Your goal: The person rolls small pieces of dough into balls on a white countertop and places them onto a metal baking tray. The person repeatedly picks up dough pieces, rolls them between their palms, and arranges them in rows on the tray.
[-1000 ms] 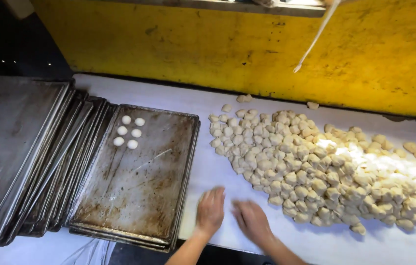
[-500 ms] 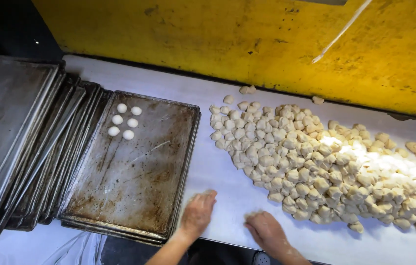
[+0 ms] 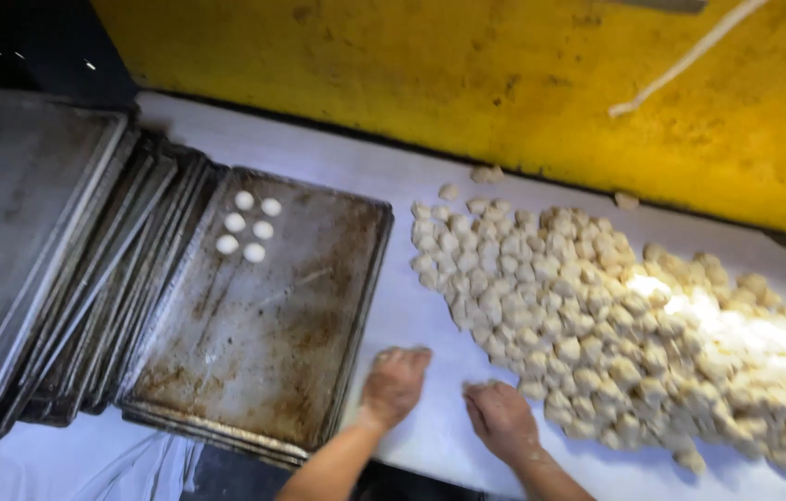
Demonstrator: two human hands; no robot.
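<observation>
My left hand [image 3: 396, 383] presses palm-down on the white table [image 3: 411, 306], just right of a worn metal baking tray [image 3: 272, 325]. My right hand [image 3: 501, 418] lies palm-down beside it, at the near edge of a big pile of cut dough pieces [image 3: 597, 306]. Each hand is cupped over the table; whether a dough piece is under either palm is hidden. Several small round dough balls [image 3: 247, 224] sit in the tray's far left corner.
A stack of fanned-out empty metal trays [image 3: 50, 269] fills the left side. A yellow wall [image 3: 504, 83] runs along the table's far edge, with a white cord [image 3: 680, 60] hanging against it. A few stray dough pieces [image 3: 484, 173] lie near the wall.
Both hands have shifted a little on the table while staying palm-down, the left one ending near the tray's edge. The view has moved closer and to the right.
</observation>
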